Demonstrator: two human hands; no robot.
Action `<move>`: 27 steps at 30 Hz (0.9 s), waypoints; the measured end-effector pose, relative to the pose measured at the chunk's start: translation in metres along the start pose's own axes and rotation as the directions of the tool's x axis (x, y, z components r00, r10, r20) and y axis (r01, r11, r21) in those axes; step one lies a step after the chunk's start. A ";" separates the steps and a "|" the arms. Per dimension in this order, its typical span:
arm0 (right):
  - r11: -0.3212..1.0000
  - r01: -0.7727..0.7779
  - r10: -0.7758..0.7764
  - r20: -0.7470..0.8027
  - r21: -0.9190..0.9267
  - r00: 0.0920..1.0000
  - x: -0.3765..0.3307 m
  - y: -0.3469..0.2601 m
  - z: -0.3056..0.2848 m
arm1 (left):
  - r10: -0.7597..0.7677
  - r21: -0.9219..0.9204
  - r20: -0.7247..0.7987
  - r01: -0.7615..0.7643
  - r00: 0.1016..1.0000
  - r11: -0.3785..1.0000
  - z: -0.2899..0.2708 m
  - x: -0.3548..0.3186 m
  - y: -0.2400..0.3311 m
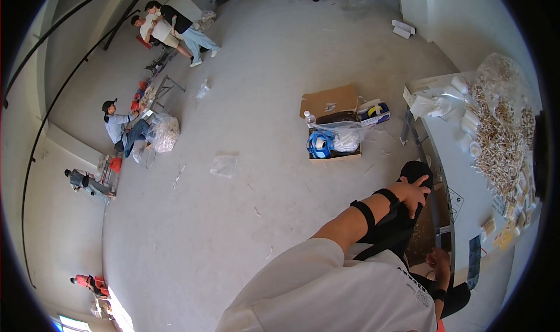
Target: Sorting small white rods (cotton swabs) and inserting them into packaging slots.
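Note:
My left hand [413, 195] rests on my black-trousered knee [416, 171] with its fingers spread, holding nothing. Two black straps go round that forearm. Lower down, my right hand [438, 262] is beside the near edge of the white table [452, 139], in shadow; its fingers are too dark to make out. A black band circles the right wrist. On the table lies a big heap of small light-brown sticks [499, 134], nearest to neither hand. A dark blue flat packet [475, 262] lies near the table's front edge, close to my right hand.
White rolls [469, 122] and a clear plastic bag [501, 69] lie by the heap. An open cardboard box [332, 154] with a blue item, bags and a bottle [310, 119] stands on the floor. A clear bag [224, 165] lies further left. Several people sit or stand along the far left.

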State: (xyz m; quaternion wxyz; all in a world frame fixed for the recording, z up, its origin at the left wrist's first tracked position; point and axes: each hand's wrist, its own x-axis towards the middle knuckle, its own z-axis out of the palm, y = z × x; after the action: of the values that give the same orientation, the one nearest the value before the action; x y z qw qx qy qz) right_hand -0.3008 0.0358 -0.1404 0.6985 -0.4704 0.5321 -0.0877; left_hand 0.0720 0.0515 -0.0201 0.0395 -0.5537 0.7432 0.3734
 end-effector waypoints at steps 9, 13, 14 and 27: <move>0.996 0.051 -0.052 0.011 0.075 0.999 -0.004 -0.004 0.003 | 0.006 0.015 0.008 -0.007 1.000 1.000 0.001 -0.001 -0.001; 0.998 0.032 -0.032 0.009 0.047 0.999 0.000 -0.005 0.003 | -0.001 0.016 0.002 0.001 1.000 1.000 0.001 -0.004 -0.002; 0.997 0.044 -0.046 0.021 0.062 0.999 0.001 -0.004 0.002 | -0.004 0.016 0.001 0.004 1.000 1.000 0.001 -0.004 -0.002; 0.991 0.128 -0.127 -0.029 0.028 0.992 -0.030 -0.030 0.021 | 0.026 0.007 -0.004 -0.026 1.000 1.000 -0.008 -0.007 0.001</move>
State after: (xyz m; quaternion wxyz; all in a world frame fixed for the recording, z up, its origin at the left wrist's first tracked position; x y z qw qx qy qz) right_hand -0.2849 0.0501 -0.0987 0.6912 -0.4917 0.5091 -0.1463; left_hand 0.0771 0.0520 -0.0105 0.0349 -0.5446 0.7517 0.3703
